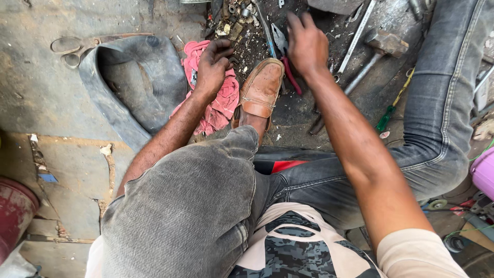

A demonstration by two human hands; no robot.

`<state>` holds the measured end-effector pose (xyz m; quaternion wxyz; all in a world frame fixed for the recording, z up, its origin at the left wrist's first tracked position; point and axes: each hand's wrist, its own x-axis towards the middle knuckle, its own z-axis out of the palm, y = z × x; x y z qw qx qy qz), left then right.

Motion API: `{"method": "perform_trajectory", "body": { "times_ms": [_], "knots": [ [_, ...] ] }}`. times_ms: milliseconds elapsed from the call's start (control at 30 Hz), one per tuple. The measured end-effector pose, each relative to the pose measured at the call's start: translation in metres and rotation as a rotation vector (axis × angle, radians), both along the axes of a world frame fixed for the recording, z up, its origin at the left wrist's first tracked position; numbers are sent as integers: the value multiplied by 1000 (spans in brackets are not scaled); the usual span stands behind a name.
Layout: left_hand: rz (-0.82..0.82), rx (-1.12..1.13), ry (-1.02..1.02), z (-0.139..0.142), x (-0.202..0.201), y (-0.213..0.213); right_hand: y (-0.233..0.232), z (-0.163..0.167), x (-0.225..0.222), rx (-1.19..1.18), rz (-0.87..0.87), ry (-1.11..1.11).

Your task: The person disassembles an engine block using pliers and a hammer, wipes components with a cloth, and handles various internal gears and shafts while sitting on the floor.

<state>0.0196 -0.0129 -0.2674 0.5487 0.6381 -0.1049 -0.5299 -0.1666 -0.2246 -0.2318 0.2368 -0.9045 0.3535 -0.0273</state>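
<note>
My left hand point(212, 64) hovers over a crumpled pink rag point(222, 100) with its fingers curled down toward the dirty ground; whether they pinch anything is hidden. My right hand point(307, 44) reaches forward over a pair of red-handled pliers point(287, 62), fingers spread and slightly blurred, holding nothing. A brown leather shoe point(260, 90) on my foot sits between the two hands. Small metal nuts and scraps point(236, 23) lie just beyond my left hand.
A black rubber inner tube point(128, 87) lies at left with scissors point(72, 49) beside it. A hammer point(383, 44), a long spanner point(355, 36) and a green-handled screwdriver point(386, 121) lie at right. A red bucket point(13, 211) stands at lower left.
</note>
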Motion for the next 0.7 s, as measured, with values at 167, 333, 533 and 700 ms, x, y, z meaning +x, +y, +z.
{"method": "perform_trajectory", "body": {
  "times_ms": [167, 333, 533, 700],
  "knots": [
    [0, 32, 41, -2, 2, 2, -13, -7, 55, -194, 27, 246],
    [-13, 33, 23, 1, 0, 1, -19, -7, 53, -170, 13, 154],
    [-18, 6, 18, -1, 3, 1, 6, 19, 14, 512, -278, -572],
    [-41, 49, -2, -2, 3, -2, 15, 48, -21, 1295, -579, -1020]
  ]
}}
